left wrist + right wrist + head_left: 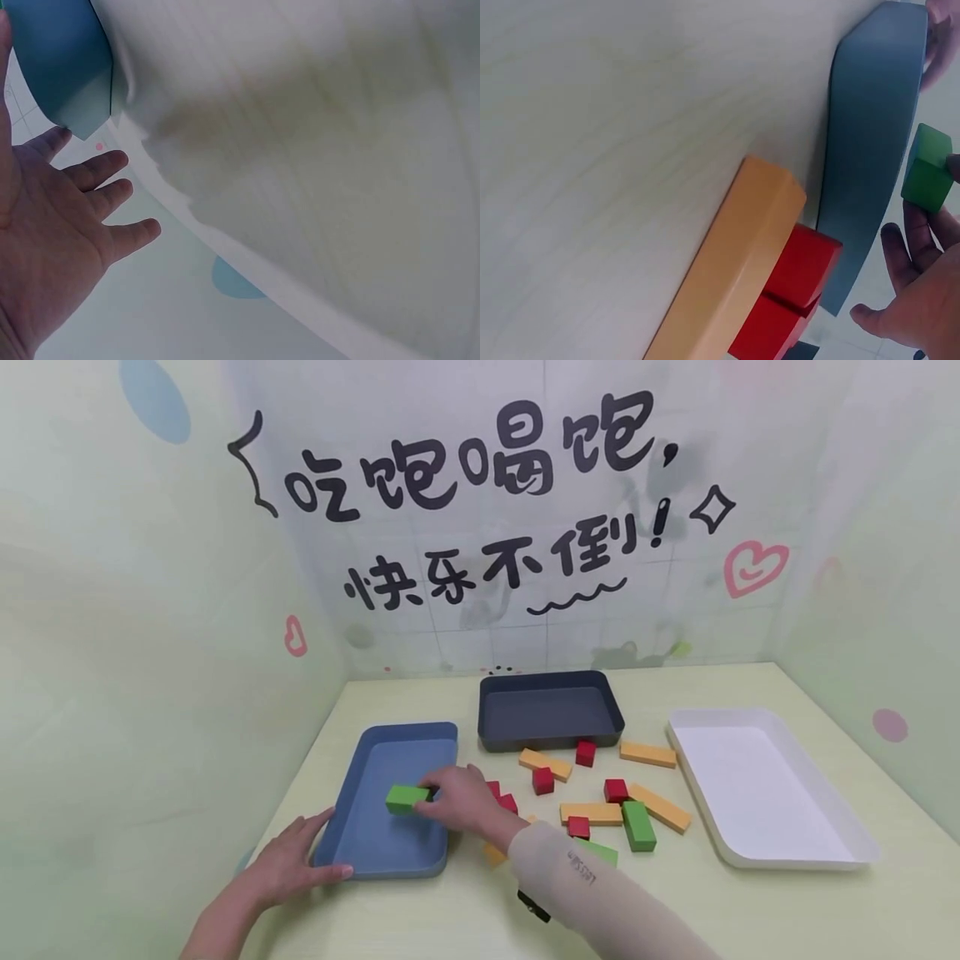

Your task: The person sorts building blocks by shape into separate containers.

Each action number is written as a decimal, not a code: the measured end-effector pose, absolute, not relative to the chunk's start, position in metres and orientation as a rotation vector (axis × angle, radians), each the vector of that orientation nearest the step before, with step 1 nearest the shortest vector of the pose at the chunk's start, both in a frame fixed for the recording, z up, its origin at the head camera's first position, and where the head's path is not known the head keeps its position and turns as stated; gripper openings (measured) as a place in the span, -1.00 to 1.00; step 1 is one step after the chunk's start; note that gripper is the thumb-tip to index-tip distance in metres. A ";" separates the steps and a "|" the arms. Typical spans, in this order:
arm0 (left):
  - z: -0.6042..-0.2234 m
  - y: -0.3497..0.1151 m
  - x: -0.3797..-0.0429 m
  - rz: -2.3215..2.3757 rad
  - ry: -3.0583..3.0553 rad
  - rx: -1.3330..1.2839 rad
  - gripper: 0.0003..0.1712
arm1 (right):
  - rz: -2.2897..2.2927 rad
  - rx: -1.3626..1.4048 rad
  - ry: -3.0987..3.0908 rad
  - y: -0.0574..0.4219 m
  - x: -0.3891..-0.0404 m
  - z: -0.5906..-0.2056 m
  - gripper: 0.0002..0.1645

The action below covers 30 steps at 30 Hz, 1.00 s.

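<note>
A green block (pixel 408 799) is pinched in my right hand (pixel 459 797) over the blue tray (pixel 390 867) at the left of the table. In the right wrist view, thumb and fingers grip the green block (pixel 928 166) above the level of the tray's wall (pixel 870 142). My left hand (pixel 288 864) has its fingers spread at the tray's near left corner, thumb on the front rim. The left wrist view shows the left hand (pixel 67 202) with straight fingers, one fingertip at the blue tray (pixel 64 60).
Red cubes (pixel 543 781), orange bars (pixel 591 814) and green blocks (pixel 639 827) lie scattered right of the blue tray. A black tray (pixel 551 739) stands at the back, a white tray (pixel 798 864) at the right. Walls close in the table on the left, back and right.
</note>
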State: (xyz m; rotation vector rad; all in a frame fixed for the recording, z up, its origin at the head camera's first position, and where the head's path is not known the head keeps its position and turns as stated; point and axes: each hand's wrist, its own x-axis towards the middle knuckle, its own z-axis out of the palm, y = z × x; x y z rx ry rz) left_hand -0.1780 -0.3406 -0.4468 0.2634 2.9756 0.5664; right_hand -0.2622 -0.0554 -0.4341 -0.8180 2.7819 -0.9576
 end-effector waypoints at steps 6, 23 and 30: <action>-0.448 -0.339 -0.177 0.576 2.984 0.277 0.19 | -0.851 -0.880 2.784 -0.062 -0.256 -0.440 -0.65; -0.447 -0.338 -0.176 0.567 2.940 0.240 0.19 | -0.951 -0.845 2.712 -0.033 -0.249 -0.431 -0.46; -0.443 -0.339 -0.178 0.538 2.935 0.264 0.18 | -1.187 -0.689 2.653 0.020 -0.251 -0.419 -0.43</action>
